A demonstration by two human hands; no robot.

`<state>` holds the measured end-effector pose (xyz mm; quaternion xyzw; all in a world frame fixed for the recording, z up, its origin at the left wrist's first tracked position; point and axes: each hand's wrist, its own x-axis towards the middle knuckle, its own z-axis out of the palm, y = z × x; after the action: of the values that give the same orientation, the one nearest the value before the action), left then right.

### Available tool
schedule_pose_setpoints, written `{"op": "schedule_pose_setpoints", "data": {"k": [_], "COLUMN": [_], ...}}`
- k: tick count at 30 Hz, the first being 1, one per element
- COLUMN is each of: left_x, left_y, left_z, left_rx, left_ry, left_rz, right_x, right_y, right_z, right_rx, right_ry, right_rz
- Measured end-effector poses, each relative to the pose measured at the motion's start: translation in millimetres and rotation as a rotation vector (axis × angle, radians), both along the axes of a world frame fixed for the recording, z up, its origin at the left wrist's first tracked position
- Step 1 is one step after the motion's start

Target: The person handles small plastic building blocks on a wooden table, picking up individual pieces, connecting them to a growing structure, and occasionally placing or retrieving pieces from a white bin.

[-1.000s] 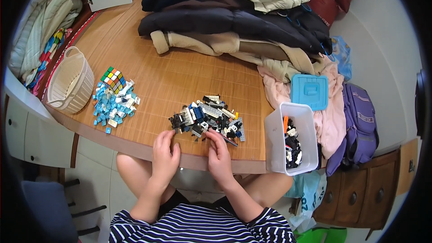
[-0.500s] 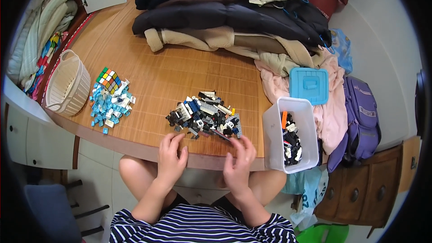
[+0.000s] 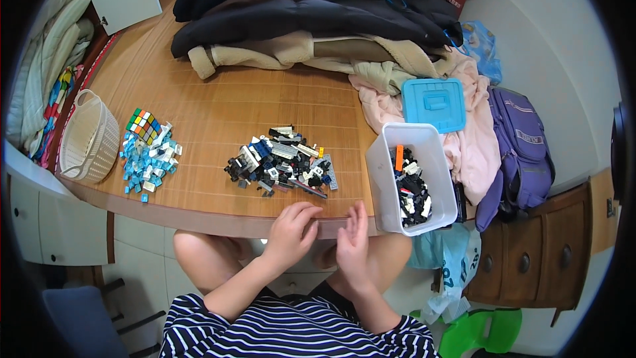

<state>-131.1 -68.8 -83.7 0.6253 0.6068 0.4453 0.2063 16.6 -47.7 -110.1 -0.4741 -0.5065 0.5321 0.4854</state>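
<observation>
A pile of mixed building bricks (image 3: 281, 161), mostly black, grey and white with some blue, lies near the front edge of the table. Just below it is my left hand (image 3: 291, 233), fingers loosely bent and apart, with nothing seen in it. My right hand (image 3: 353, 242) is raised beside it at the table edge, palm turned inward and fingers stretched upward, also holding nothing visible. The two hands face each other with a gap between them. Right of them stands a clear plastic box (image 3: 445, 215) with black, white and orange bricks inside.
A puzzle cube (image 3: 144, 126) rests against a heap of light-blue and white bricks (image 3: 147, 166) at left, beside a white basket (image 3: 93, 139). The box's blue lid (image 3: 434, 105) lies on pink cloth. Piled coats (image 3: 311, 16) cover the back; a purple backpack (image 3: 522, 139) is at right.
My left hand has moved right, toward my right hand, and both have drawn back from the brick pile. The view has shifted, so the table's things appear further left.
</observation>
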Motion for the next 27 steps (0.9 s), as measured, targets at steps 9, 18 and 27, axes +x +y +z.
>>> {"op": "schedule_pose_setpoints", "data": {"k": [9, 18, 27], "left_x": [-10.9, -10.7, -4.3], "left_y": [0.2, 3.4, 7.7], "left_z": [-8.7, -1.9, 2.2], "left_rx": [-0.013, -0.255, -0.389], "left_ry": [0.024, -0.446, -1.682], "left_rz": [0.103, 0.127, 0.133], "right_x": [-52.2, -9.9, -43.9], "right_y": [26.8, 42.0, 66.2], "right_z": [-8.5, -0.6, -13.5], "right_rx": [0.064, 0.102, 0.198], "right_ry": [0.171, -0.15, -0.33], "right_rz": [0.066, 0.079, 0.219]}}
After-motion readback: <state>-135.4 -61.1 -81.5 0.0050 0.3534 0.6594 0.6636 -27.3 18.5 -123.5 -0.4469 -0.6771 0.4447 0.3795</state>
